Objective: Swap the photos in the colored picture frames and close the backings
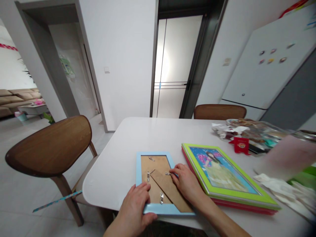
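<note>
A light-blue picture frame (138,168) lies face down at the table's near edge, its brown backing board (145,194) and slanted stand leg (170,194) showing. Small metal clips (161,198) sit along the backing's edges. My left hand (137,204) grips the frame's near left corner, thumb along the front edge and fingers curled over the left side. At the right side, my right hand (186,182) has its fingers closed on another metal clip (168,173). Right of it lies a green picture frame (212,189) with a picture of a figure in a pale dress, stacked on a red frame (237,204).
Plastic bags and packaging (261,131), a red card (241,145), a pinkish container (286,154) and white cloth (281,191) crowd the table's right. A wooden chair (54,144) stands left, another chair (219,112) behind the white table (113,177).
</note>
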The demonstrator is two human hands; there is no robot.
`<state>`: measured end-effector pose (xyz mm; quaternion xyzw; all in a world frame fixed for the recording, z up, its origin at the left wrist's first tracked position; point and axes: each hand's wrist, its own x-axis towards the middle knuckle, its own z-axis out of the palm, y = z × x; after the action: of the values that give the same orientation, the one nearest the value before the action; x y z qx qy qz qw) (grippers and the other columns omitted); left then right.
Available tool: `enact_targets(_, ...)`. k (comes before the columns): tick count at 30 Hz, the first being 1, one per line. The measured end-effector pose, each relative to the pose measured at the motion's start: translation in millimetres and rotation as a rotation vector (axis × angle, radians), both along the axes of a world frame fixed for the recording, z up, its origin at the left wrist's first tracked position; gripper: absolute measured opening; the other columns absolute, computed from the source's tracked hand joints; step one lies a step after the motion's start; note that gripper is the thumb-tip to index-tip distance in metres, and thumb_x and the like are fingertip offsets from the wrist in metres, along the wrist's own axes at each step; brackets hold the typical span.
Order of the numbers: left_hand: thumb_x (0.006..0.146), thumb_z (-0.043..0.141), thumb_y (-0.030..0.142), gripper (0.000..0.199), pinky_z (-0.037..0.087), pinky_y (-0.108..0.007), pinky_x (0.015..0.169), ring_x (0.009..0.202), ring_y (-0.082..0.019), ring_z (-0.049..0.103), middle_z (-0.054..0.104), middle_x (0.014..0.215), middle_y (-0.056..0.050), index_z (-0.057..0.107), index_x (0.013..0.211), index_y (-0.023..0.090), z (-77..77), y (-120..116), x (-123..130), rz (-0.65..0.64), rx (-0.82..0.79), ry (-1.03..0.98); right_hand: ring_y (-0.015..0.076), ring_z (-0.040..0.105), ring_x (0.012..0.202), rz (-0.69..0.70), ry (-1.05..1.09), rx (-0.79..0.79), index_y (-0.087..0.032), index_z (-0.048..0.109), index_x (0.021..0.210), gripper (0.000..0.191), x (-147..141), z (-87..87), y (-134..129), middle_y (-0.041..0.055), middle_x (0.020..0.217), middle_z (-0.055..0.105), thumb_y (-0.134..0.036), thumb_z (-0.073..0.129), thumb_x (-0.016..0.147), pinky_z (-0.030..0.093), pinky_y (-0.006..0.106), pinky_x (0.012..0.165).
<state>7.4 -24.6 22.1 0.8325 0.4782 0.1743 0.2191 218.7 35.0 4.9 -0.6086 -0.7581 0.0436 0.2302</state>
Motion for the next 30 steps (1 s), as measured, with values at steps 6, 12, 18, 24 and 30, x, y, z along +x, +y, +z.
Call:
enact_targets(6,0.062,0.065,0.023,0.02,0.026,-0.047,0.096,0.115,-0.026,0.039,0.049,0.12,-0.012,0.052,0.077,0.019,2.6,0,0,0.013,-0.007,-0.001,0.0174,0.046,0.08,0.026,-0.029,0.002,-0.016,0.064,0.074,0.022,-2,0.7,9,0.0065,0.078,0.052,-0.013,0.042,0.073,0.036,0.027,0.075)
enact_targets(12,0.065,0.063,0.025,0.021,0.028,-0.042,0.096,0.115,-0.024,0.038,0.047,0.122,-0.012,0.052,0.081,0.018,-0.6,-2,0,0.007,0.008,-0.005,0.0163,0.044,0.078,0.05,-0.022,0.024,-0.016,0.057,0.068,0.017,3,-4.8,6,0.0049,0.078,0.049,-0.009,0.043,0.068,0.035,0.026,0.072)
enact_targets(18,0.064,0.064,0.025,0.023,0.029,-0.039,0.096,0.115,-0.023,0.038,0.048,0.122,-0.01,0.052,0.083,0.018,-2.0,-4,-2,0.017,0.014,-0.008,0.0169,0.043,0.078,0.026,0.005,0.037,-0.017,0.054,0.066,0.014,1,-9.7,6,0.0047,0.077,0.047,-0.008,0.043,0.065,0.035,0.027,0.072)
enact_targets(24,0.065,0.063,0.027,0.021,0.029,-0.039,0.096,0.114,-0.023,0.038,0.048,0.122,-0.01,0.052,0.08,0.017,-0.7,-8,-2,0.024,0.004,-0.004,0.0165,0.043,0.077,0.014,0.03,0.04,-0.017,0.052,0.065,0.011,0,-8.7,4,0.0037,0.077,0.045,-0.01,0.043,0.065,0.035,0.028,0.071)
enact_targets(30,0.066,0.061,0.029,0.02,0.029,-0.041,0.096,0.115,-0.024,0.038,0.047,0.123,-0.01,0.052,0.08,0.018,0.2,-7,-2,0.014,-0.004,0.006,0.0163,0.044,0.077,0.032,0.071,0.026,-0.018,0.051,0.063,0.011,2,-6.0,1,0.0037,0.077,0.046,-0.01,0.043,0.063,0.036,0.028,0.072)
